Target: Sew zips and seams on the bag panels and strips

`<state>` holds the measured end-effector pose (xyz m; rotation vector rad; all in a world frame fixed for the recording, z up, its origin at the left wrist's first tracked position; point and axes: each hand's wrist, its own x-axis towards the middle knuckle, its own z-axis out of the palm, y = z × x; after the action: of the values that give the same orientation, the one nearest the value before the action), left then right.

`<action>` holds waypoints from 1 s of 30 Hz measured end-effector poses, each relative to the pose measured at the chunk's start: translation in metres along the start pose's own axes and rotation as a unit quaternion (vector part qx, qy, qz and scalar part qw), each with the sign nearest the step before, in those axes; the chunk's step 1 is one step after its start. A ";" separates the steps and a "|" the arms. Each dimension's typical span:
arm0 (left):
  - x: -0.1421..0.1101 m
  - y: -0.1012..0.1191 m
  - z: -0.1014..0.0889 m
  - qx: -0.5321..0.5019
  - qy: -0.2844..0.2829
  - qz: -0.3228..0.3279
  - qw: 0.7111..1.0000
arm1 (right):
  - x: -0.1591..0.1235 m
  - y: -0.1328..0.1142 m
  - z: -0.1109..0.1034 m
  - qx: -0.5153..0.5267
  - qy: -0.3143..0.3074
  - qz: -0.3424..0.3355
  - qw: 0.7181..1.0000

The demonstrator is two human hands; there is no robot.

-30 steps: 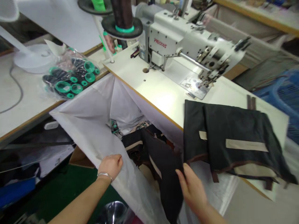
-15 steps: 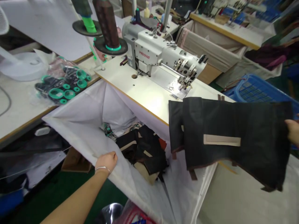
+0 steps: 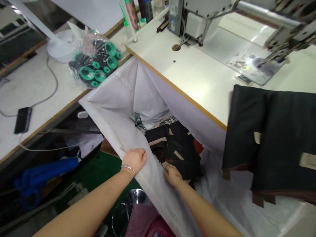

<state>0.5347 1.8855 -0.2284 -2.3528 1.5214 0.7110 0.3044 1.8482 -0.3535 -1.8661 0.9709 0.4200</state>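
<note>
My left hand point(image 3: 134, 160), with a bracelet at the wrist, is closed over the rim of a white cloth bin point(image 3: 103, 113). Down inside this bin, my right hand point(image 3: 173, 174) pinches the near side of a black fabric piece point(image 3: 187, 144) with beige strips; its fingertips are partly hidden. Several such pieces lie heaped there, so I cannot tell how many layers are between the fingers. Other black fabric panels point(image 3: 286, 131), with beige patches and brown edging, hang over the table edge at the right, untouched by either hand.
A sewing machine point(image 3: 197, 26) stands on the white table point(image 3: 197, 79) above the bin. Bagged thread cones point(image 3: 98, 62) and a phone point(image 3: 23, 120) on a cable lie on the left table. A shiny round stool point(image 3: 134, 197) is below my arms.
My right hand has let go of the black panels at the right and reached down into the bin. The left hand keeps its grip on the rim. The view has shifted closer.
</note>
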 end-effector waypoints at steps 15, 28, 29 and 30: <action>0.037 -0.048 0.039 -0.082 0.009 0.032 0.996 | 0.269 -0.001 0.074 -0.047 0.034 -0.068 0.996; -0.010 -0.024 -0.021 -0.029 -0.003 0.003 1.000 | -0.076 -0.118 -0.181 0.042 0.247 -0.184 0.950; -0.014 -0.018 -0.028 -0.024 -0.006 0.006 1.000 | -0.118 -0.124 -0.214 0.030 0.258 -0.193 0.946; -0.018 -0.013 -0.034 -0.020 -0.007 0.009 1.000 | -0.160 -0.130 -0.248 0.016 0.283 -0.204 0.937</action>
<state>0.5492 1.8893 -0.1904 -2.3602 1.5369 0.7669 0.2755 1.7332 -0.0534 -2.1373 0.9042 -0.4044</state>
